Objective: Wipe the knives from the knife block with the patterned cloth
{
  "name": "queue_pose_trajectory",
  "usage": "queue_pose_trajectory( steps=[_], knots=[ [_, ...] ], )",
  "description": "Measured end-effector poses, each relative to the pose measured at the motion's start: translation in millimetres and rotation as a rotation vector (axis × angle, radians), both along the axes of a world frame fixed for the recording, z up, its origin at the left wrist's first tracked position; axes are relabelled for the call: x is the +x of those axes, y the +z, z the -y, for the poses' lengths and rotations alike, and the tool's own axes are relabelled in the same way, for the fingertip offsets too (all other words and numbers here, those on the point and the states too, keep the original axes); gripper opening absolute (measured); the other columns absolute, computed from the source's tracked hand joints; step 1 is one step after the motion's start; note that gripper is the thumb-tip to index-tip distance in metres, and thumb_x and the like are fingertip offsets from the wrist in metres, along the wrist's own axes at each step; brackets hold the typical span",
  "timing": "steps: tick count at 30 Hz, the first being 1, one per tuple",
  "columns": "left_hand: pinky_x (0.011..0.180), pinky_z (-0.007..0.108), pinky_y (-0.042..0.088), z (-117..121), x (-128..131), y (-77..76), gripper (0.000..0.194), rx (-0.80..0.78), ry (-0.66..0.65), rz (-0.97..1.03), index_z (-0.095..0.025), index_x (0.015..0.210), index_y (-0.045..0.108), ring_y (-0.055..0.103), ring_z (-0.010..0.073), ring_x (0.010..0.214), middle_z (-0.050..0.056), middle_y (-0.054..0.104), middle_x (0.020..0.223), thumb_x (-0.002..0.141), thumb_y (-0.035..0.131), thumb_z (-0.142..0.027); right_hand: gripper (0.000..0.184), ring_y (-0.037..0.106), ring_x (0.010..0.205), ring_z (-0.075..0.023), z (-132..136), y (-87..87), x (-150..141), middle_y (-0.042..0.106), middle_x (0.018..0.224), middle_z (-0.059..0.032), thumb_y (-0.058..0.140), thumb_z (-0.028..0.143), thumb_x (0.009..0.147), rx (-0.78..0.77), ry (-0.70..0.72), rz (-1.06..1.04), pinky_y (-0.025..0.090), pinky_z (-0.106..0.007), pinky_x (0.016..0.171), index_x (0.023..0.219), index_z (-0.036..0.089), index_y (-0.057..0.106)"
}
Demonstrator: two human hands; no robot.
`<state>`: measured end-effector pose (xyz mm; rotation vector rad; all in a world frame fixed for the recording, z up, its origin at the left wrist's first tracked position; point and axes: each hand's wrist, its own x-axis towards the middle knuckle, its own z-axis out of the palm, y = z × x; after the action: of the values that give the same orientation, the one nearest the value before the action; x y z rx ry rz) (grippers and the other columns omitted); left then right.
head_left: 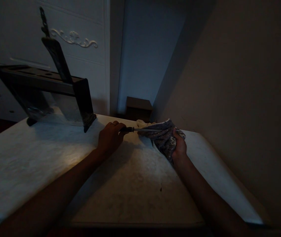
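My left hand (110,136) is closed around the dark handle of a knife (140,129), whose thin blade points right. My right hand (179,146) grips a patterned grey cloth (163,136) that is bunched around the far part of the blade. Both hands hover just above a pale marble-like tabletop (130,177) near its far edge. The blade tip is hidden inside the cloth.
A dark knife block (46,85) stands at the table's back left with one dark handle (53,49) sticking up from it. A white panelled cabinet (56,33) is behind. A small brown box (139,107) sits beyond the table. A plain wall rises on the right.
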<state>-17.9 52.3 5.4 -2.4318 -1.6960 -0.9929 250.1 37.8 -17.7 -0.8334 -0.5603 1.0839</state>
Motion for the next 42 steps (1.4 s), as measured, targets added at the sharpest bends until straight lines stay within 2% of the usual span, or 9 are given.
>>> queue_pose_trajectory(
  steps=[5, 9, 15, 20, 24, 27, 33, 37, 42],
  knots=[
    [0.068, 0.031, 0.04, 1, 1, -0.4, 0.022, -0.037, -0.023, -0.019, -0.022, 0.1, 0.069, 0.06, 0.0228, 0.09, 0.007, 0.068, 0.099, 0.093, 0.054, -0.036, 0.023, 0.07, 0.099, -0.0257, 6, 11.7, -6, 0.077, 0.09, -0.004, 0.064, 0.043, 0.08, -0.099, 0.054, -0.14, 0.057, -0.049, 0.089, 0.09, 0.023, 0.071],
    [0.072, 0.032, 0.042, -1, 1, 0.5, 0.021, -0.06, -0.013, 0.034, -0.021, 0.1, 0.069, 0.061, 0.023, 0.09, 0.007, 0.068, 0.099, 0.091, 0.056, -0.034, 0.027, 0.071, 0.098, -0.0262, 6, 12.0, -3, 0.077, 0.087, -0.0041, 0.058, 0.047, 0.082, -0.146, 0.046, -0.158, 0.057, -0.049, 0.087, 0.086, 0.024, 0.071],
    [0.075, 0.03, 0.045, -2, 3, 1.7, 0.026, -0.167, -0.042, 0.312, -0.02, 0.098, 0.071, 0.064, 0.0216, 0.086, 0.006, 0.072, 0.095, 0.086, 0.06, -0.04, 0.031, 0.071, 0.096, -0.0265, 4, 6.6, -2, 0.077, 0.09, -0.0039, 0.071, 0.052, 0.072, -0.115, 0.183, -0.031, 0.058, -0.048, 0.086, 0.086, 0.024, 0.071],
    [0.06, 0.024, 0.04, 3, 13, -1.1, 0.036, -0.387, -0.253, 0.59, -0.017, 0.087, 0.072, 0.06, 0.0168, 0.07, 0.002, 0.067, 0.075, 0.081, 0.061, -0.051, 0.037, 0.072, 0.091, -0.0235, 8, 8.3, -20, 0.077, 0.092, -0.005, 0.077, 0.044, 0.072, -0.099, 0.133, -0.002, 0.06, -0.04, 0.083, 0.099, 0.02, 0.07],
    [0.051, 0.021, 0.034, 12, 24, -5.8, 0.036, -0.548, -0.357, 0.72, -0.016, 0.076, 0.068, 0.051, 0.0122, 0.058, -0.001, 0.058, 0.062, 0.078, 0.063, -0.052, 0.038, 0.073, 0.086, -0.0223, 17, 12.2, -34, 0.077, 0.09, -0.0038, 0.084, 0.041, 0.065, -0.024, 0.161, 0.113, 0.059, -0.036, 0.084, 0.093, 0.019, 0.071],
    [0.047, 0.021, 0.032, 18, 32, -9.1, 0.036, -0.648, -0.404, 0.81, -0.016, 0.078, 0.067, 0.046, 0.0101, 0.051, -0.003, 0.054, 0.059, 0.078, 0.064, -0.052, 0.041, 0.072, 0.082, -0.0233, 25, 15.8, -41, 0.076, 0.084, -0.0041, 0.089, 0.038, 0.058, -0.036, 0.227, 0.183, 0.059, -0.036, 0.083, 0.089, 0.017, 0.072],
    [0.043, 0.02, 0.029, 26, 38, -8.9, 0.041, -0.737, -0.459, 0.919, -0.015, 0.073, 0.06, 0.041, 0.0075, 0.046, -0.003, 0.05, 0.057, 0.076, 0.065, -0.056, 0.043, 0.071, 0.082, -0.0224, 37, 22.6, -48, 0.076, 0.086, -0.0041, 0.089, 0.029, 0.055, -0.036, 0.367, 0.292, 0.059, -0.033, 0.077, 0.092, 0.017, 0.071],
    [0.044, 0.02, 0.03, 26, 40, -8.2, 0.047, -0.777, -0.484, 0.986, -0.015, 0.077, 0.059, 0.042, 0.007, 0.046, -0.003, 0.052, 0.059, 0.072, 0.068, -0.06, 0.04, 0.07, 0.076, -0.021, 40, 18.0, -49, 0.075, 0.082, -0.001, 0.089, 0.031, 0.057, -0.047, 0.463, 0.337, 0.058, -0.034, 0.074, 0.091, 0.021, 0.073],
    [0.052, 0.022, 0.036, 25, 43, -16.6, 0.051, -0.811, -0.544, 1.105, -0.014, 0.09, 0.062, 0.049, 0.0098, 0.056, -0.003, 0.055, 0.064, 0.064, 0.077, -0.056, 0.033, 0.068, 0.076, -0.0177, 41, 9.0, -53, 0.075, 0.084, 0.0, 0.087, 0.039, 0.061, -0.054, 0.426, 0.475, 0.056, -0.03, 0.075, 0.085, 0.022, 0.074]
  ],
)
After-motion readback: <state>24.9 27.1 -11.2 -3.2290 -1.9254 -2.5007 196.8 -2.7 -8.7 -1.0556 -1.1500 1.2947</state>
